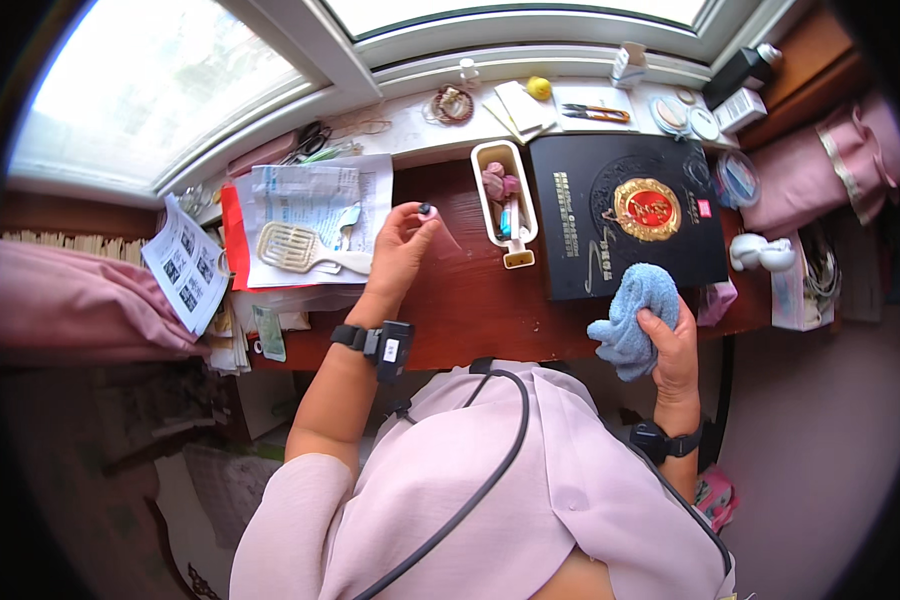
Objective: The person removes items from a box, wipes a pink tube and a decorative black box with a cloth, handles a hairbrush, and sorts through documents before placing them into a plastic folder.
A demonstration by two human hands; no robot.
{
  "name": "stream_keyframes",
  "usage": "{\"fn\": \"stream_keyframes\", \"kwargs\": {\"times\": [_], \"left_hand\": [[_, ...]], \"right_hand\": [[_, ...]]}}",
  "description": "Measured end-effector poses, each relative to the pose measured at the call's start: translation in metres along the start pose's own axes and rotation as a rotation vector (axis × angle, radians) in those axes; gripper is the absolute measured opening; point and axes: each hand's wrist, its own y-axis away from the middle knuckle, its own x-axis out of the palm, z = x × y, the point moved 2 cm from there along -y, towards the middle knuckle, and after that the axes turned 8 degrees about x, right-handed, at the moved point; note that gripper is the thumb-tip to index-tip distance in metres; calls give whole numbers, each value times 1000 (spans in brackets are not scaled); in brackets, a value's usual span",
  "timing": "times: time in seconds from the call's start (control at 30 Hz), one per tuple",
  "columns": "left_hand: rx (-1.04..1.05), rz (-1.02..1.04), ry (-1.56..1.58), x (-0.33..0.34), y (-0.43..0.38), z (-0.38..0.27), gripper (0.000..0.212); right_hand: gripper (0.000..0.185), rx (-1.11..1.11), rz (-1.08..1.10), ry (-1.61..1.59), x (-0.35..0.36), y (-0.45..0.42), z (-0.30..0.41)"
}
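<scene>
My left hand (401,247) pinches a small pink object with a black end (424,209), possibly a little bottle or tube; my fingers hide part of it. In my right hand (675,352) is a bunched light blue terry cloth (637,315), in front of a flat black box (581,180) with a gold and red emblem. Between the hands, farther back, a narrow cream plastic organizer (526,202) holds pinkish items and a blue and white item. A pale slotted brush or spatula (292,247) lies on papers beside my left hand.
The red-brown desk (457,315) runs below a window sill (405,135). On the sill sit a bead bracelet (453,105), a yellow ball-like item (539,88) and orange-handled thread snips (596,113). A white figurine (761,253) stands at right; a pink curtain (82,292) hangs left.
</scene>
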Motion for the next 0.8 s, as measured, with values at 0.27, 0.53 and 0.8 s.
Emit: {"fn": "stream_keyframes", "kwargs": {"times": [0.27, 0.53, 0.8], "left_hand": [[-124, 5, -271, 48, -22, 91, 35], [-257, -11, -134, 33, 2, 69, 37], [-131, 48, 48, -54, 42, -54, 24]], "right_hand": [[36, 18, 131, 131, -4, -26, 26], [55, 51, 358, 258, -7, -42, 52], [74, 2, 433, 251, 65, -35, 64]]}}
